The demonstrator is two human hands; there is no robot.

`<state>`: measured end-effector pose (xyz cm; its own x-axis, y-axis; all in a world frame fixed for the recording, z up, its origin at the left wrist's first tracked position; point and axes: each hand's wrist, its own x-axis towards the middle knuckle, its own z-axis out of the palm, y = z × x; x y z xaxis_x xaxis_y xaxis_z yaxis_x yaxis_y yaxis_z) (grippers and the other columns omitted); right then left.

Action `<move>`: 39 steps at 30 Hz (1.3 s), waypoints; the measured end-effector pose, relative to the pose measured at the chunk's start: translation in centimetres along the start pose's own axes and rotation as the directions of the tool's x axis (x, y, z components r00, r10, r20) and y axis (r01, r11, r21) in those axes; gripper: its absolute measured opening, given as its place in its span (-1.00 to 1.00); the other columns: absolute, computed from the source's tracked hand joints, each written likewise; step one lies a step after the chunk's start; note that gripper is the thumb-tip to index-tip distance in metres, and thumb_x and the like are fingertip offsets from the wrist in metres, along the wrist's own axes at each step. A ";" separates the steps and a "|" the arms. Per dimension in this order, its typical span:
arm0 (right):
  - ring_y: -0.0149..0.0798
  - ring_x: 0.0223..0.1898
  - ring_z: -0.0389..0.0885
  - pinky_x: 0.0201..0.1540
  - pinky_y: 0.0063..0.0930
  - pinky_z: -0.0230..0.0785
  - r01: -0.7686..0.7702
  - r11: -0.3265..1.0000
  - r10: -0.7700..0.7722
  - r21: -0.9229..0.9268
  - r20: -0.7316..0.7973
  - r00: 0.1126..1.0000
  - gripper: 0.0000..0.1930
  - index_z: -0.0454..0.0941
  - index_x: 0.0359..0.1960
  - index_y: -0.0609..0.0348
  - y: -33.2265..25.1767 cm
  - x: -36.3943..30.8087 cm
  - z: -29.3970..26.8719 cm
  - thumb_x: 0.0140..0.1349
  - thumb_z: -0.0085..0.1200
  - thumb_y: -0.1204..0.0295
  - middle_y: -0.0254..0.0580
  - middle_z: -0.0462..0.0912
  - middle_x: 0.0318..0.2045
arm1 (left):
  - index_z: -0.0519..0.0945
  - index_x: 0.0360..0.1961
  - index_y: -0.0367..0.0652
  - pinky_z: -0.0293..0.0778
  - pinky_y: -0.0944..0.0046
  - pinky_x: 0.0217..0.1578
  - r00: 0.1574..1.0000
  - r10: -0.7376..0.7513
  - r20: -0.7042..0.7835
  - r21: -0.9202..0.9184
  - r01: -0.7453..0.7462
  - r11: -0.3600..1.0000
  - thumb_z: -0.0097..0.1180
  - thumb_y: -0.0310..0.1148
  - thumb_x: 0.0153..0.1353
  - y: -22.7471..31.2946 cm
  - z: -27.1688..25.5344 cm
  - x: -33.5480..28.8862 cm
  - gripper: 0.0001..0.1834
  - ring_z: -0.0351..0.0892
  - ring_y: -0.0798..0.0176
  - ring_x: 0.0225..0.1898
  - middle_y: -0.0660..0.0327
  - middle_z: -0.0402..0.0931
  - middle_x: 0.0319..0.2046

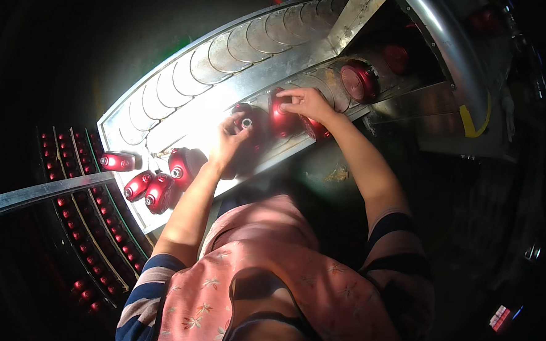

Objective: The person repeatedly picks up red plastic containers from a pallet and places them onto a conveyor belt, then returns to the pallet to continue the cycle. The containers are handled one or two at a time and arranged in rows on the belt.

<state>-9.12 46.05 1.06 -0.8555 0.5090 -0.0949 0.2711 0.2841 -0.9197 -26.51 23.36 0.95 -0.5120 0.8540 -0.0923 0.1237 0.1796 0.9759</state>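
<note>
In the bright light over a metal trough, my left hand has its fingers curled round a glossy dark-red bottle with a pale ring-shaped neck. Part of that bottle is hidden by the hand and lost in glare. To its right, my right hand bends its thumb and fingers against another shiny red bottle. Close below my right wrist sits one more red bottle, partly covered. Left of my left forearm, a large red bottle shows its silver neck.
Smaller red bottles lie at the trough's left end, beside a metal bar. Curved plates line the far side. Further right, a round red piece sits near a curved metal pipe. Racks of red bottles stand lower left.
</note>
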 end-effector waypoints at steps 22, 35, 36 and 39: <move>0.07 0.27 0.29 0.30 -0.17 0.22 -0.003 0.980 -0.019 -0.198 -0.110 0.994 -0.04 0.12 0.33 0.18 -7.0 -4.8 23.7 -0.13 0.43 0.36 0.10 0.26 0.20 | 0.64 -0.02 -0.11 0.26 0.07 0.28 0.907 -0.066 0.416 0.508 -0.172 0.844 0.36 -0.52 -0.07 -3.4 -20.2 -9.7 -0.52 0.35 0.07 0.27 0.17 0.51 0.16; 0.11 0.38 0.16 0.40 -0.19 0.08 -0.288 0.955 0.281 0.077 -0.553 0.785 -0.05 -0.01 0.42 0.10 -5.8 0.6 26.3 -0.04 0.27 0.44 0.12 0.19 0.33 | 0.65 -0.24 -0.21 0.37 0.13 0.20 0.902 0.107 0.418 0.407 -0.291 0.866 0.37 -0.66 -0.16 -0.2 -16.0 -3.2 -0.63 0.43 -0.06 0.24 -0.04 0.59 0.02; 0.11 0.40 0.12 0.42 -0.19 0.04 -0.232 0.969 0.237 0.082 -0.562 0.793 -0.04 -0.04 0.43 0.13 -6.3 0.5 25.1 -0.01 0.27 0.43 0.15 0.14 0.36 | 0.65 -0.22 -0.21 0.36 0.13 0.20 0.902 0.120 0.414 0.434 -0.312 0.845 0.36 -0.67 -0.15 0.9 -15.3 -3.1 -0.62 0.43 -0.05 0.23 -0.04 0.58 0.03; 0.12 0.41 0.10 0.44 -0.20 0.00 -0.223 0.973 0.216 0.053 -0.536 0.816 0.00 -0.15 0.46 0.22 -6.7 -2.5 22.6 0.07 0.28 0.38 0.20 0.05 0.41 | 0.61 -0.13 -0.26 0.37 0.14 0.19 0.893 0.244 0.379 0.459 -0.410 0.788 0.28 -0.71 -0.08 3.4 -13.4 -3.5 -0.59 0.47 0.00 0.14 -0.01 0.55 0.03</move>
<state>-18.78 24.50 -1.16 -0.4028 0.9125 -0.0721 0.4315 0.1198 -0.8941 -35.66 14.47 7.27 -0.1047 0.9912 0.0808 0.6978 0.0153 0.7162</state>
